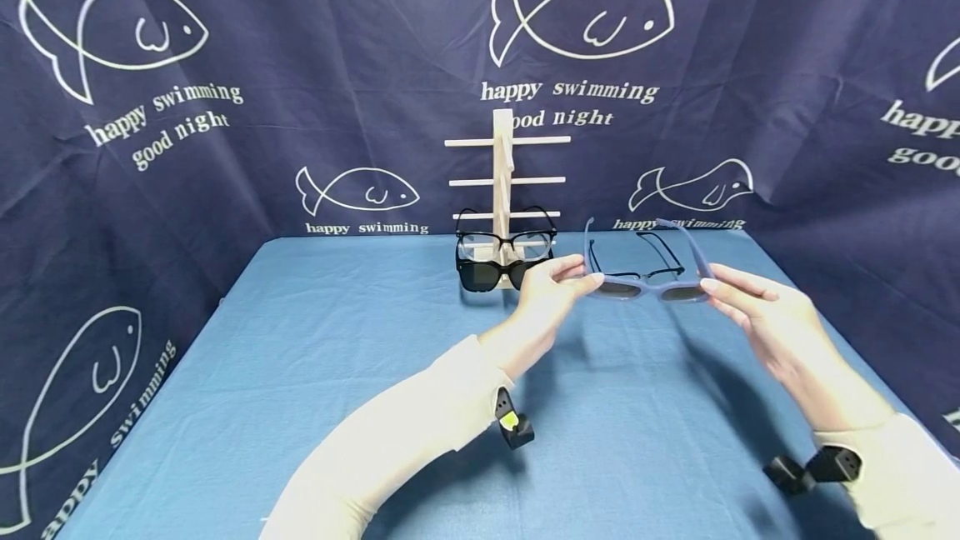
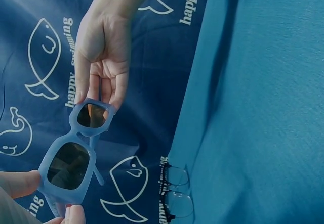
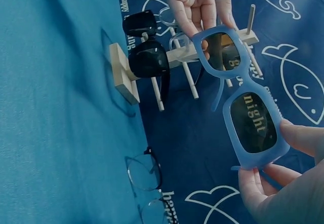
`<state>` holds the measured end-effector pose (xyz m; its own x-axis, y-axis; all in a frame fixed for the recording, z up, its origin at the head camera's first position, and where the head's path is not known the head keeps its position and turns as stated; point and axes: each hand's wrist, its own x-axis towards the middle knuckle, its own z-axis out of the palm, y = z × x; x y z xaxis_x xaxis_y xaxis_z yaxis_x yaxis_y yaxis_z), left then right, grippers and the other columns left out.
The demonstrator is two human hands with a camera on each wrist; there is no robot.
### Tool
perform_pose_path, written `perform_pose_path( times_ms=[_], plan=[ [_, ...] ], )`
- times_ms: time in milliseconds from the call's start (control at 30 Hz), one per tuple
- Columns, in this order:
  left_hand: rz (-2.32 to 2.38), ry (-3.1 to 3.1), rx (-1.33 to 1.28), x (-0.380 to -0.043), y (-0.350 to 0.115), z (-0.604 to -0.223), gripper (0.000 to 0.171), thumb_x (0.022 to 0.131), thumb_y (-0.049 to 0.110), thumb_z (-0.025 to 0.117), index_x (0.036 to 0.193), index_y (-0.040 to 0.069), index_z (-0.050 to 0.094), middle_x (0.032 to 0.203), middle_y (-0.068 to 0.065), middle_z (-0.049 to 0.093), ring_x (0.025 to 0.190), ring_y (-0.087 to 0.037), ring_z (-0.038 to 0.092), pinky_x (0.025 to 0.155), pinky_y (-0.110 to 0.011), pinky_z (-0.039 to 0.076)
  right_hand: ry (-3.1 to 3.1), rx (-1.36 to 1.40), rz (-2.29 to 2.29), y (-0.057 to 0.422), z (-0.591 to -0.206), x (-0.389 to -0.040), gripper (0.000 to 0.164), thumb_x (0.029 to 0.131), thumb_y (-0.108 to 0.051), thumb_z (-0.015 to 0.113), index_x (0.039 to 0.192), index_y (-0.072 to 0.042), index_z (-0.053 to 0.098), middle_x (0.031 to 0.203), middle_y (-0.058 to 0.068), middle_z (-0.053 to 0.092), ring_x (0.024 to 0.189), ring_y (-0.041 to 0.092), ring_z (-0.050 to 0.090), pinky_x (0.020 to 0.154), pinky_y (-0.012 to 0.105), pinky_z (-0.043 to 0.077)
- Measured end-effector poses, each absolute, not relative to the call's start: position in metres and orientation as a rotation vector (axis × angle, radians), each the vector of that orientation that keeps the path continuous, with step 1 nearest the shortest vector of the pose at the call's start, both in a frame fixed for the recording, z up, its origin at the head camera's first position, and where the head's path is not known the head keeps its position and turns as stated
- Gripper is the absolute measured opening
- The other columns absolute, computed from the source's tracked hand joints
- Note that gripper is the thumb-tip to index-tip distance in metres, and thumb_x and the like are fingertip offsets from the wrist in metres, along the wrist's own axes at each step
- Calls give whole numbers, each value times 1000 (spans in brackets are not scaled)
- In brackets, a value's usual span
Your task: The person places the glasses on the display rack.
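Blue-framed sunglasses (image 1: 651,284) with dark lenses are held up over the table, temples unfolded and pointing away from me. My left hand (image 1: 538,307) pinches their left end between thumb and fingers. At the opposite end, my right hand (image 1: 780,327) grips the frame near the hinge. In the right wrist view the right thumb and fingers hold the outer corner of one blue rim (image 3: 230,125). Dark-rimmed clear glasses (image 3: 160,168) lie on the table beyond, partly hidden behind the sunglasses in the head view.
A wooden rack (image 1: 502,165) with several crossbars stands at the table's back. Its lower bars carry black-framed clear glasses (image 1: 495,236) and, below them, black sunglasses (image 1: 478,277), partly covered by my left hand. A dark fish-print cloth (image 1: 420,90) hangs behind the blue table (image 1: 337,340).
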<state>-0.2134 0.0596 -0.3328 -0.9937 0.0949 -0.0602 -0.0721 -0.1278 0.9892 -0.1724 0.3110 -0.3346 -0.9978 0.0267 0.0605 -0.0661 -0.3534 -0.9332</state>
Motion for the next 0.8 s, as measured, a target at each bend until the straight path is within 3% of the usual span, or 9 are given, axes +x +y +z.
perform_pose_path(
  times_ms=[233,800],
  plan=[
    [2248,2064,18,-214,58,-325,38,80,11,78,117,10,70,112,-4,72,114,-16,63,99,-28,51,-1757,11,2536,309,-326,-173,27,88,8,63,97,-14,77,99,-5,74,90,5,70,78,12,56],
    [2259,2054,60,-219,47,-312,39,81,9,77,119,7,69,115,-7,71,111,-12,62,100,-28,50,-1709,106,2523,295,-313,-175,26,88,9,62,99,-10,77,96,0,75,89,6,71,81,16,57]
  ],
)
